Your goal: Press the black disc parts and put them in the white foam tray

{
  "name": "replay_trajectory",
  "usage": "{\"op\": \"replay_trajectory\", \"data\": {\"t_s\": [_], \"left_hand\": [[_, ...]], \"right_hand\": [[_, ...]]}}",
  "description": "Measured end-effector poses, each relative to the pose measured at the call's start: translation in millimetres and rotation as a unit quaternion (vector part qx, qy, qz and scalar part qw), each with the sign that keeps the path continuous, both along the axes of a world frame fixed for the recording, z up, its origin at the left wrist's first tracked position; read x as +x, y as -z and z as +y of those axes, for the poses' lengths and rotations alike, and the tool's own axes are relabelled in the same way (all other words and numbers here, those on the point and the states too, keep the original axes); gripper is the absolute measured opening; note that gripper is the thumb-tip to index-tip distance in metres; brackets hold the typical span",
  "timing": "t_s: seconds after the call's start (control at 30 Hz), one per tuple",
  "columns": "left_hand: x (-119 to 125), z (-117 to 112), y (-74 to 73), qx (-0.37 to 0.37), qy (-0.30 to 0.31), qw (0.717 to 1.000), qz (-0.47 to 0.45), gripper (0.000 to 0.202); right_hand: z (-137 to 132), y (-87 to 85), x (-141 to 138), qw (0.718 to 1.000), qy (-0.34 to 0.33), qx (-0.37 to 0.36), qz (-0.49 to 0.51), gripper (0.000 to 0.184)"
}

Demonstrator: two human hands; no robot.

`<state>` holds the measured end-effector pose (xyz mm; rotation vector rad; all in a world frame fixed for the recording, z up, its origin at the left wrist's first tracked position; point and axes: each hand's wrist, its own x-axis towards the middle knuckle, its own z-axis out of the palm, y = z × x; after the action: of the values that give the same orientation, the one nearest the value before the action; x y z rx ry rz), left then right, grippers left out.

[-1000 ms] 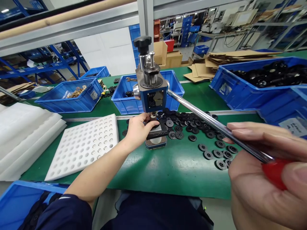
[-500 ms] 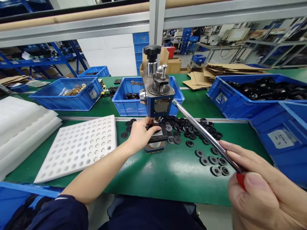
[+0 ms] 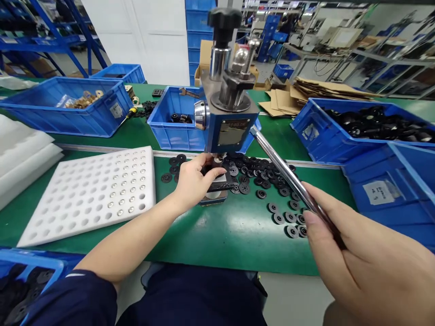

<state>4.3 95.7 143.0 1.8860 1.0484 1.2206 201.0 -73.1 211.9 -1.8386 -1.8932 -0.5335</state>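
Note:
A blue arbor press [image 3: 233, 131] stands on the green bench in front of me, with a black knob on top. My left hand [image 3: 195, 181] reaches to its base, thumb and fingers closed around a dark round part [image 3: 211, 171] under the ram. Fingers and ram hide most of that part. My right hand [image 3: 356, 240] is wrapped around the lower end of the shiny press lever [image 3: 288, 176], which slants down to the right. Many loose black discs [image 3: 261, 194] lie behind and to the right of the press base.
A white foam tray [image 3: 84, 190] partly filled with small metal parts lies at left. Blue bins stand behind: one with brass pieces [image 3: 84, 99], one with a wrench [image 3: 188, 93], and one with black parts [image 3: 377, 122] at right. Cardboard sheets [image 3: 285, 102] lie farther back.
My view has tilted down and come nearer the press. My right hand has shifted its grip on the lever, with its thumb now along the bar and the red end covered. My left hand stays at the base.

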Motion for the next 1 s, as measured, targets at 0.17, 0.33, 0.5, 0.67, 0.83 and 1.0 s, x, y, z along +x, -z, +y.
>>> {"op": "replay_trajectory", "data": {"t_s": [0.17,0.33,0.5,0.67,0.83,1.0], "left_hand": [[1.3,0.6,3.1,-0.006,0.005,1.000,-0.007,0.020],[1.6,-0.9,-0.9,0.001,0.005,1.000,-0.012,0.016],[2.6,-1.2,-2.7,0.006,-0.005,1.000,-0.002,0.011],[3.1,-0.8,-1.8,0.007,-0.002,1.000,0.018,0.011],[3.9,0.8,-5.0,0.028,-0.010,0.999,0.036,0.008],[4.6,2.3,-7.4,0.013,-0.009,0.999,0.034,0.010]], "right_hand": [[-4.1,1.6,-8.0,0.998,0.014,0.032,-0.056,0.037],[2.3,17.6,-11.5,0.995,0.029,0.075,-0.061,0.032],[10.2,42.4,-10.3,0.993,0.040,0.106,-0.034,0.029],[17.3,58.1,-10.3,0.988,0.040,0.144,-0.033,0.024],[22.1,56.1,-11.0,0.985,0.032,0.169,-0.014,0.022],[18.3,28.3,-14.9,0.992,-0.004,0.125,-0.005,0.024]]}}
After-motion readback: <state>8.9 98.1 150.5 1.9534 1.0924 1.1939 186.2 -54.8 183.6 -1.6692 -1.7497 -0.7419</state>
